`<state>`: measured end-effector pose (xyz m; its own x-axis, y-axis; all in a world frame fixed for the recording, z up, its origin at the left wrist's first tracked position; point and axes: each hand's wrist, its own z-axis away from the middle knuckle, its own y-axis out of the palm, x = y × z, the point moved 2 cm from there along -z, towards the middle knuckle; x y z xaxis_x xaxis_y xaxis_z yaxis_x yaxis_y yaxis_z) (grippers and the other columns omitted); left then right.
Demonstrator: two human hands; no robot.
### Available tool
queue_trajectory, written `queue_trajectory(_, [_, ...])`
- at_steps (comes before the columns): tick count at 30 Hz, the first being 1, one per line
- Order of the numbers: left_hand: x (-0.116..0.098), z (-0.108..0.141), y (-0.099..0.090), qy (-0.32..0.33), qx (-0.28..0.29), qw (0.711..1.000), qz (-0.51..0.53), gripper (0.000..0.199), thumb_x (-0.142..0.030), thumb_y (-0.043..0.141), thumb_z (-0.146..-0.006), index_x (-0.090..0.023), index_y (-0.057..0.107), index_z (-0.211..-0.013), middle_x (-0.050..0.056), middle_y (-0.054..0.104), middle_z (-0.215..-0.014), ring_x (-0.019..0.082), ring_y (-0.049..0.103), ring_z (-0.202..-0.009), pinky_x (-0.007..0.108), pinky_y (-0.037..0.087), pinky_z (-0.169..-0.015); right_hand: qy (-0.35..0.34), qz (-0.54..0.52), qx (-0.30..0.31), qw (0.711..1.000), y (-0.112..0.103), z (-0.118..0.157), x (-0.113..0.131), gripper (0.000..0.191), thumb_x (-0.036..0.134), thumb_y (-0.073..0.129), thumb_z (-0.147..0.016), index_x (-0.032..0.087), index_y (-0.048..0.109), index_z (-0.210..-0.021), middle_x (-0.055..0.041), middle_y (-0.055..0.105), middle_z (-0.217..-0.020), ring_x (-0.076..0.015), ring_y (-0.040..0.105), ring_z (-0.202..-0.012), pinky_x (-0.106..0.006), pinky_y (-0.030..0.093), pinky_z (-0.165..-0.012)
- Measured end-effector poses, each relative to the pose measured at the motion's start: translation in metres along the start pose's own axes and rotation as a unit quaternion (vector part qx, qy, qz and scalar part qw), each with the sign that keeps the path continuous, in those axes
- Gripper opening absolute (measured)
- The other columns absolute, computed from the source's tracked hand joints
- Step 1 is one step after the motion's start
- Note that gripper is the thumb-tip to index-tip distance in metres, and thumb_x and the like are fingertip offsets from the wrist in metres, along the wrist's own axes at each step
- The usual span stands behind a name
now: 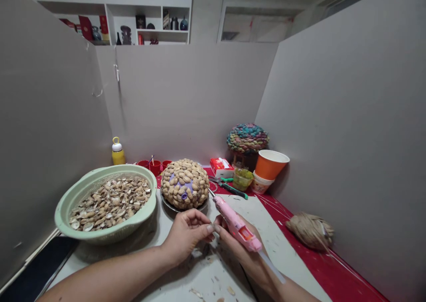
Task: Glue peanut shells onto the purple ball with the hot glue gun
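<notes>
A pink hot glue gun (230, 215) rests in my right hand (241, 244), its nozzle angled up and left. My left hand (188, 233) is closed, thumb and fingertips pinched and meeting my right fingertips; whatever lies between them is too small to make out. Just beyond both hands, a purple balloon (171, 177) sits in a dark round dish (164, 200). Peanut shells (188, 171) cover most of the balloon, with purple patches showing at its front. Left of it stands a pale green colander basin (61, 222) holding many loose peanut shells (111, 202).
Shell scraps lie on the white board (213, 288), over a red cloth (276, 206). Behind are pliers (234, 190), a yellow-green bowl (242, 180), orange paper cups (271, 164), a red box (221, 166), red cups (155, 166) and a yellow bottle (118, 155). Twine (309, 231) lies right.
</notes>
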<state>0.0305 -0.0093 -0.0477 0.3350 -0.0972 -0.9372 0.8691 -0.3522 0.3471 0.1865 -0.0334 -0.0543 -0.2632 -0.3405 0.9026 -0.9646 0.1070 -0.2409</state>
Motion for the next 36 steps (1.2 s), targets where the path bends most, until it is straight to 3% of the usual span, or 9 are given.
queue_trajectory(7, [0.001,-0.001,-0.001,0.010,0.000,1.000,-0.006,0.040,-0.043,0.087,-0.055,-0.012,0.067,-0.069,0.003,0.066,-0.058,0.012,0.059,-0.053,0.025,0.046,-0.058,-0.008,0.000,0.009,1.000,0.000,-0.001,0.011,0.027,0.044,0.064,-0.082,0.017,0.060,-0.084,-0.0022,0.062,-0.074,-0.0166,0.056,-0.065,-0.027,0.046,-0.061])
queue_trajectory(12, [-0.005,0.002,-0.001,0.011,-0.006,1.000,-0.010,0.036,-0.041,0.087,-0.056,-0.011,0.070,-0.069,0.003,0.066,-0.057,0.012,0.058,-0.054,0.024,0.044,-0.059,-0.028,0.013,0.004,1.000,0.001,-0.001,0.004,0.024,0.042,0.063,-0.084,0.019,0.060,-0.082,-0.0005,0.061,-0.071,-0.0155,0.054,-0.063,-0.026,0.043,-0.057])
queue_trajectory(27, [-0.006,-0.001,-0.007,-0.081,0.068,0.994,0.036,0.022,-0.026,0.082,-0.068,-0.012,0.074,-0.082,0.004,0.071,-0.073,0.011,0.063,-0.066,0.027,0.051,-0.072,-0.011,-0.060,0.017,0.998,-0.002,-0.003,0.011,0.021,0.037,0.065,-0.083,0.018,0.058,-0.084,-0.0004,0.059,-0.074,-0.0141,0.054,-0.065,-0.025,0.044,-0.059])
queue_trajectory(36, [-0.004,-0.001,-0.010,-0.053,0.044,0.998,0.013,0.026,-0.026,0.086,-0.061,-0.012,0.073,-0.078,0.005,0.072,-0.072,0.013,0.064,-0.063,0.029,0.051,-0.070,-0.004,-0.070,0.032,0.997,0.000,-0.002,0.007,0.021,0.038,0.066,-0.084,0.018,0.057,-0.082,0.0010,0.057,-0.072,-0.0128,0.050,-0.064,-0.024,0.041,-0.058])
